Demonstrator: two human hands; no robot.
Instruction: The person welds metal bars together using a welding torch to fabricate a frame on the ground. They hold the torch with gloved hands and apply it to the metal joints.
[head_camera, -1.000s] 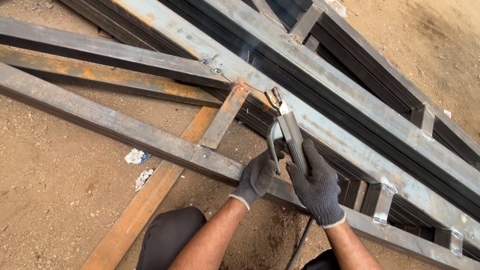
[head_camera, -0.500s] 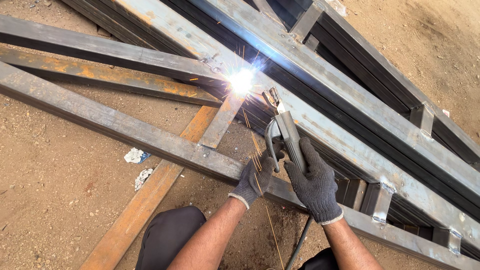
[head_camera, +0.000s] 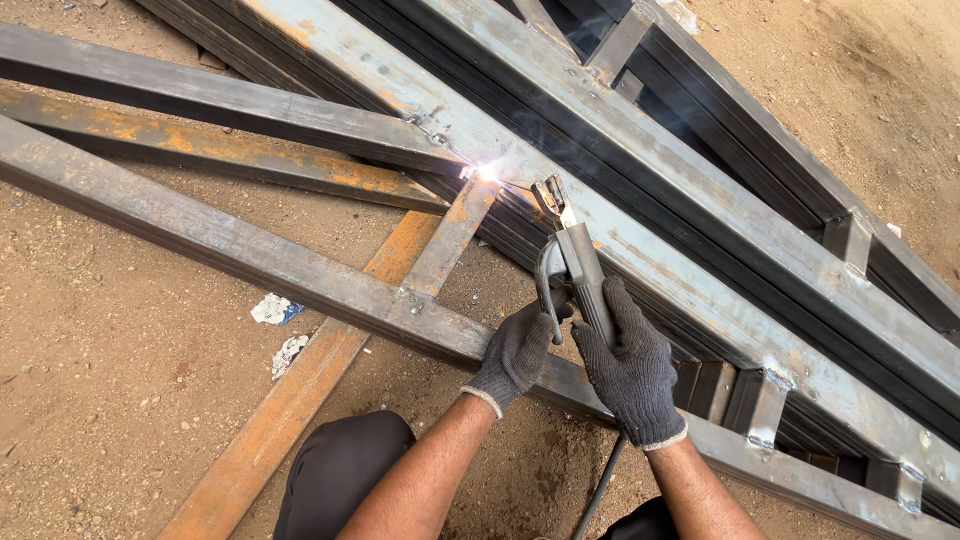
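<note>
- Both my gloved grips wrap the welding electrode holder (head_camera: 572, 262): right grip (head_camera: 628, 365) clenched on its handle, left grip (head_camera: 518, 350) closed on its lever.
- Ahead of them, a bright arc (head_camera: 487, 173) glows on the steel frame (head_camera: 640, 210).

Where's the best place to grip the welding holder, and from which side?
Probably the long grey handle of the welding holder, from the near cable end, as the right hand wraps it. Its clamp tip points at the bright arc, so the front stays clear. The left hand steadies the lever.
</note>
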